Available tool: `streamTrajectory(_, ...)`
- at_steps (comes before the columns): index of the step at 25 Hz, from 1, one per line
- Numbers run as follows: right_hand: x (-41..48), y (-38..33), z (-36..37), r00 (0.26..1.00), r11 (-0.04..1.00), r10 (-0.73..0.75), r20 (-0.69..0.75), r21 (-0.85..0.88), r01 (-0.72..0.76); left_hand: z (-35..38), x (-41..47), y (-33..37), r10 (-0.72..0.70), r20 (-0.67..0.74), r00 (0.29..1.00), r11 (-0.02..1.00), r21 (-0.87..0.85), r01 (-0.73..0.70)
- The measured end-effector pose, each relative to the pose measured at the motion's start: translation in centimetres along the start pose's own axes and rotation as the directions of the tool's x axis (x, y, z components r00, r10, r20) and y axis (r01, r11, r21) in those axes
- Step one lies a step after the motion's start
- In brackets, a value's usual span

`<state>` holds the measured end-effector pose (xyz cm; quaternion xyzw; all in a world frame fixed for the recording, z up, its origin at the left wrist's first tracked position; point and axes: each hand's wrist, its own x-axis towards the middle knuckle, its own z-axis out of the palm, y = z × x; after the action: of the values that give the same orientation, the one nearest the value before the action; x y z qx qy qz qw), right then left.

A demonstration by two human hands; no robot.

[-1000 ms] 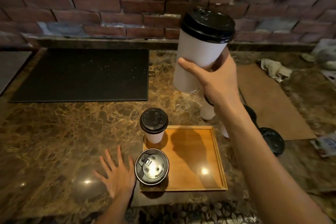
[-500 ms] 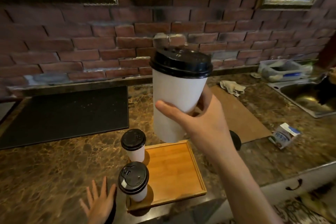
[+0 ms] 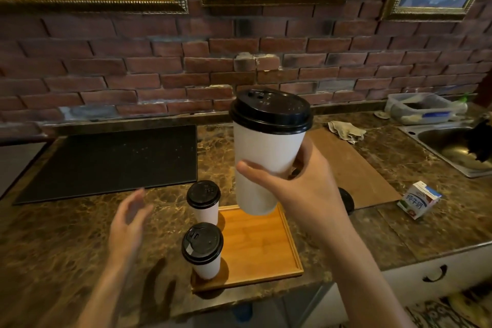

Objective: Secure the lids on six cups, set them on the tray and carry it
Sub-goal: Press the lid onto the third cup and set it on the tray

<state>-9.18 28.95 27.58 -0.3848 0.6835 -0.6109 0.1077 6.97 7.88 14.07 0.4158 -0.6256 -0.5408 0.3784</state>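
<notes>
My right hand [image 3: 308, 192] grips a white paper cup [image 3: 263, 157] with a black lid, held upright high above the wooden tray [image 3: 258, 245]. Two more lidded white cups stand on the tray's left side: a far cup [image 3: 203, 201] and a near cup [image 3: 203, 250]. My left hand [image 3: 127, 221] hovers above the counter left of the tray, fingers relaxed, holding nothing. A loose black lid [image 3: 346, 200] peeks out behind my right wrist; anything else there is hidden by my arm.
A black mat [image 3: 111, 162] lies at the back left of the marble counter [image 3: 58, 242]. A brown board [image 3: 354, 168] with a rag [image 3: 346, 132] lies to the right, then a milk carton [image 3: 418, 202], a steel sink [image 3: 452, 146] and a plastic container [image 3: 420, 109]. Brick wall behind.
My left hand has lifted off the counter and risen beside the tray. The view tilted upward, and the held cup now sits lower in the frame, still in my right hand.
</notes>
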Motion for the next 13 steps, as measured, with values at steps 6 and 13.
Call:
streamTrajectory(6,-0.1,0.1,0.3,0.999,0.998,0.001,0.032,-0.063,0.001,4.3,-5.3,10.3,0.383,0.577,0.722,0.917,-0.141,-0.373)
streamTrajectory(13,-0.5,0.2,0.9,1.000,0.996,-0.012,0.028,-0.090,0.015,9.3,-6.0,9.2,0.444,0.536,0.718,0.896,-0.287,-0.340)
